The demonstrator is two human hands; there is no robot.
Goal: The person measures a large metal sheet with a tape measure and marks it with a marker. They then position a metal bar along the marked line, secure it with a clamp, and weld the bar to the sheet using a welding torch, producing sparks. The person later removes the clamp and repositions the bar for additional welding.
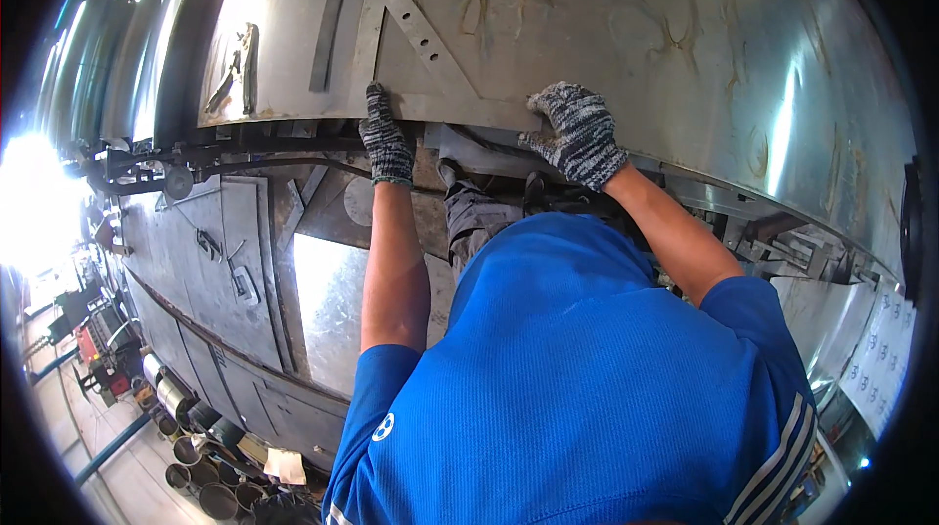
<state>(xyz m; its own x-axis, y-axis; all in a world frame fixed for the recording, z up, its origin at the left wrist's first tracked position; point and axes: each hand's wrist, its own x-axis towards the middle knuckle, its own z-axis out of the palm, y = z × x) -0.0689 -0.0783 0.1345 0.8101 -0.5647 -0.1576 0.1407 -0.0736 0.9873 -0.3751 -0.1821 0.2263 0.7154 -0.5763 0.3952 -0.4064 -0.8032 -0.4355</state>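
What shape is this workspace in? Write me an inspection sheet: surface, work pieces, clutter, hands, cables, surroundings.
Surface: large metal sheet, marked with brownish streaks and bright reflections.
Work pieces: metal square with a holed diagonal brace, flat along the near edge; narrow flat strip to its left.
Clutter: metal cylinders grouped at lower left.
Hands: left hand, gloved, thumb at the square's near-left corner; right hand, gloved, by the right end of its near side; grip firmness unclear.
Cables: dark curved line near the left wrist, hose or bar, cannot tell.
Surroundings: grey flat panels at left; strong glare beyond.
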